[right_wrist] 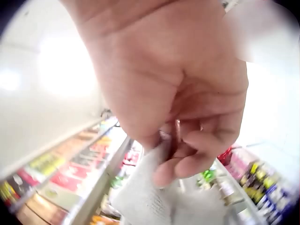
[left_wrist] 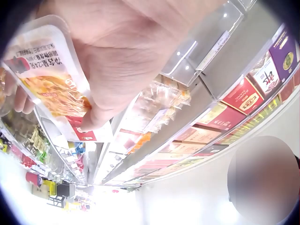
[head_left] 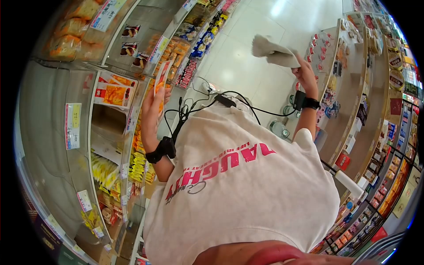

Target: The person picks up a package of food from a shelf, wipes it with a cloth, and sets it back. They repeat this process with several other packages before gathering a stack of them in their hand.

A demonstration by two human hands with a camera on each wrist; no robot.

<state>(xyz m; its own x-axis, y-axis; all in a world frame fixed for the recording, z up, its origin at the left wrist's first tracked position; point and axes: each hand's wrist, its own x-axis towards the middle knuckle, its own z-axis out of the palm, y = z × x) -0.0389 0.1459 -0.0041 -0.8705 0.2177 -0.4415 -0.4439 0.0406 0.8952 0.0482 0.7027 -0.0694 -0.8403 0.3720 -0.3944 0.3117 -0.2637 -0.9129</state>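
Observation:
My left hand [head_left: 151, 115] grips a flat white food pack [head_left: 161, 78] at the shelf side, held nearly edge-on in the head view. In the left wrist view the pack [left_wrist: 55, 91] shows printed text and a picture of orange-yellow food, with the thumb pressed over its red corner and fingertips showing behind its far edge. Out over the aisle, my right hand [head_left: 305, 76] pinches a greyish-white cloth [head_left: 274, 52] by one end. The cloth [right_wrist: 145, 194] hangs loose below the curled fingers in the right wrist view.
Packs with a similar orange picture [head_left: 115, 92] lie on the left shelf, above a brown cardboard box [head_left: 108, 118]. Yellow packets [head_left: 106, 170] fill a lower shelf. Black cables [head_left: 185, 108] run in front of the shirt between both wrists. Another stocked shelf [head_left: 349, 110] lines the right side.

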